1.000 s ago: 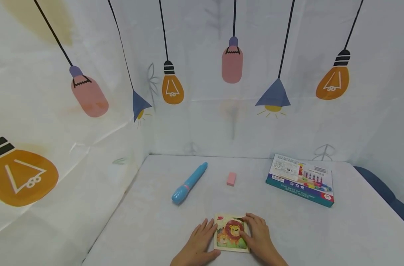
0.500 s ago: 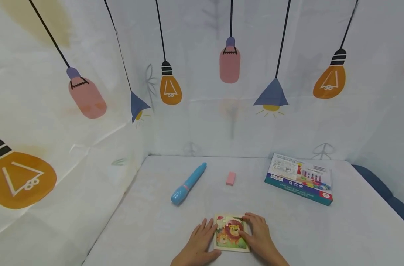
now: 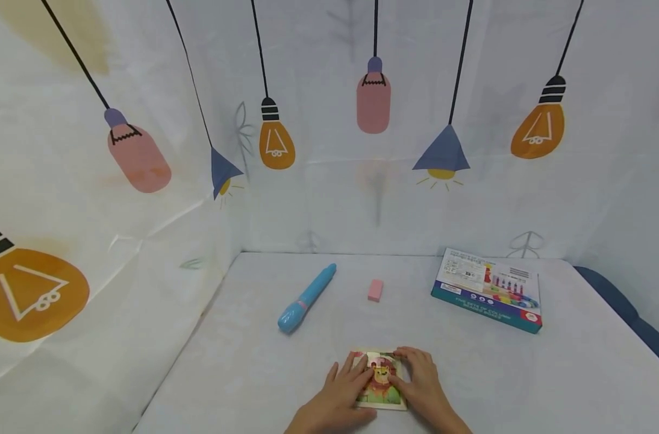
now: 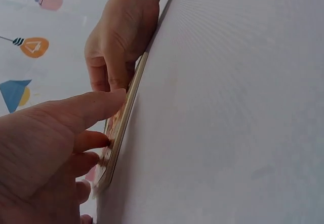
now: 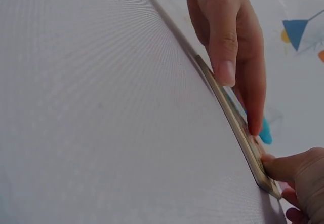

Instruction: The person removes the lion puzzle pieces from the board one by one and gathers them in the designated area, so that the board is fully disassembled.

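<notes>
A small square wooden puzzle (image 3: 381, 400) with a lion picture and a pale frame lies flat at the front of the table. My left hand (image 3: 337, 401) reaches over its left part, fingers nearly straight on the picture and thumb low near the front edge. At the opposite side my right hand (image 3: 426, 386) holds the puzzle, its thumb on the lion and its fingers bent at the far right corner. The right wrist view shows that right thumb (image 5: 283, 167) pressing on the face beside the frame's edge. Part of the picture is hidden under the fingers.
Beyond the puzzle lie a blue microphone-shaped pen (image 3: 306, 299) and a pink eraser-like block (image 3: 375, 290). A flat boxed set (image 3: 487, 292) is at the back right. Behind the white table (image 3: 226, 374) hangs a lamp-patterned cloth, and a dark blue chair (image 3: 611, 295) stands at right.
My left hand has moved right from the puzzle's left edge onto the picture, covering its left part. My right hand has stayed almost in place.
</notes>
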The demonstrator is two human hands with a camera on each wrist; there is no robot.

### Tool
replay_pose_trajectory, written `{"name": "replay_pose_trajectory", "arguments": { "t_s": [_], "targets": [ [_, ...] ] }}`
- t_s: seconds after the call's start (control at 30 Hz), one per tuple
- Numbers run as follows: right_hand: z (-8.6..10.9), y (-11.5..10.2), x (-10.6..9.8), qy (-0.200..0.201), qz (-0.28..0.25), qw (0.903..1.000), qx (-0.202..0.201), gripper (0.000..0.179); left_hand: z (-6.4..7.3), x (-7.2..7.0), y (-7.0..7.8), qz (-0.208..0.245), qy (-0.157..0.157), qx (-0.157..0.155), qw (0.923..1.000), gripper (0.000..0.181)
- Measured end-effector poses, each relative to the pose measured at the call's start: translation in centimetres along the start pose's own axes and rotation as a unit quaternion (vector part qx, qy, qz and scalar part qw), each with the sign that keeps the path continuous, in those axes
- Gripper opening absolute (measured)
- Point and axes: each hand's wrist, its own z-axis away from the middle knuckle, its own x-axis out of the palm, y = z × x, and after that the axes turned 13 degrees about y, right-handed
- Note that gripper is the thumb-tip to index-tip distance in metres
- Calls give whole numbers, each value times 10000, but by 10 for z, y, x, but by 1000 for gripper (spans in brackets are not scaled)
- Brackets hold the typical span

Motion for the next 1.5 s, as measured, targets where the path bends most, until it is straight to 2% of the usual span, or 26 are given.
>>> {"name": "replay_pose_trajectory", "arguments": {
  "t_s": [0.1, 0.27, 0.6, 0.7, 0.8, 1.0, 1.13, 1.2, 1.33, 1.5],
  "targets": [
    [0, 0, -1, -33, -4, 10000, 34, 43, -3, 4, 2, 8, -151, 0, 9999, 73],
    [-4, -1, -1, -96, -23, 9996, 262, 44, -6, 6, 3, -94, -73, 80, 9999, 75],
    [-4, 1, -3, -66, -85, 9992, 390, 44, -8, 10, 1, -290, -72, 149, 9994, 75],
    [-2, 4, -1, 109, -97, 9998, 110, 44, -7, 12, 0, -369, -3, 215, 9991, 76],
    [1, 8, 2, 383, -95, 9986, -353, 46, -8, 13, -2, -358, -15, 222, 9991, 76],
    [2, 14, 9, 877, -17, 9897, -1128, 43, -9, 15, -4, -307, 8, 261, 9992, 76],
    [-1, 11, 13, 883, 130, 9843, -1523, 38, -7, 14, -6, -354, 102, 254, 9990, 76],
    [-2, 9, 14, 741, 121, 9863, -1466, 37, -6, 13, -7, -313, 123, 240, 9991, 76],
    [-2, 5, 13, 451, 35, 9953, -851, 34, -5, 12, -7, -266, 97, 231, 9993, 76],
    [0, 3, 9, 428, -236, 9981, -372, 38, -5, 13, -7, -162, 27, 216, 9996, 76]
  ]
}}
